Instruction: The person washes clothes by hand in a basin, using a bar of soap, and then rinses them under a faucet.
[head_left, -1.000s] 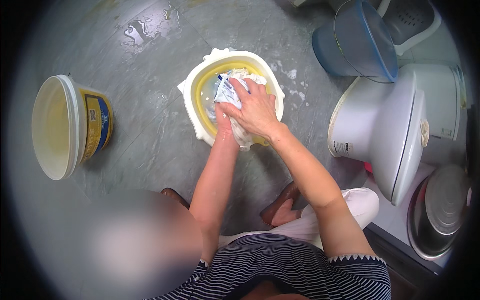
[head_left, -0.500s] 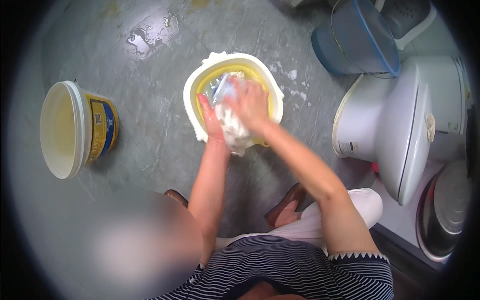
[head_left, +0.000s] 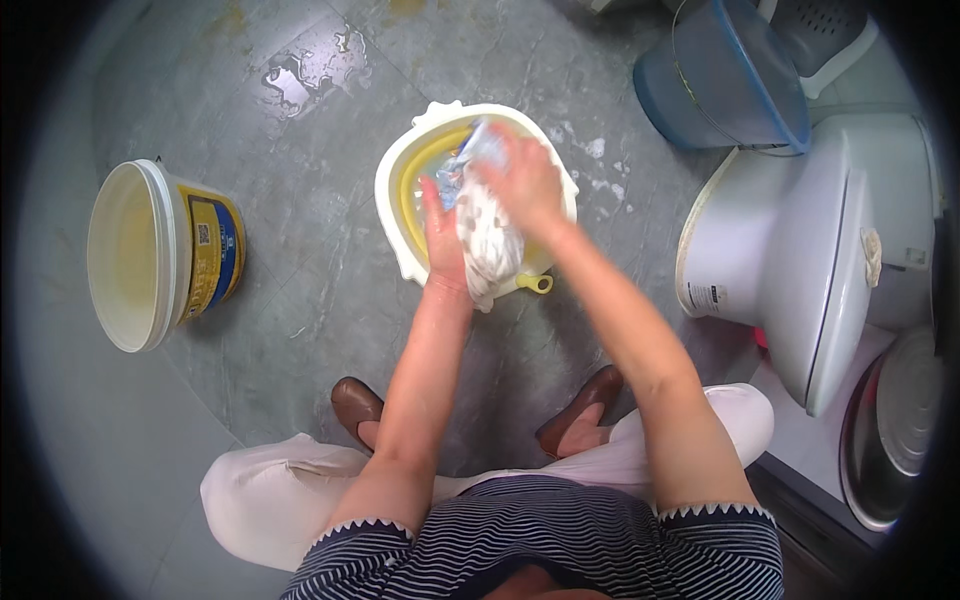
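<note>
A wet white cloth (head_left: 490,232) with a blue-patterned end is bunched over a small basin (head_left: 388,195) with a white rim and yellow inside. Water shows in the basin. My left hand (head_left: 446,240) holds the cloth from its left side, thumb pointing up and the other fingers hidden beneath the fabric. My right hand (head_left: 527,185), blurred by motion, presses on the cloth from the right with curled fingers. Part of the cloth hangs over the basin's near rim. Beside it, a yellow tab with a hole (head_left: 537,284) sticks out.
On the left stands a white bucket with a yellow and blue label (head_left: 215,250). A blue bucket (head_left: 690,90) is at the far right, beside a white toilet (head_left: 790,250). A round metal lid (head_left: 905,410) lies near right. Water puddles (head_left: 290,90) wet the grey floor.
My right hand has shifted slightly forward and right over the cloth, which is bunched differently. The yellow tab shows more plainly. The whole view has shifted a little.
</note>
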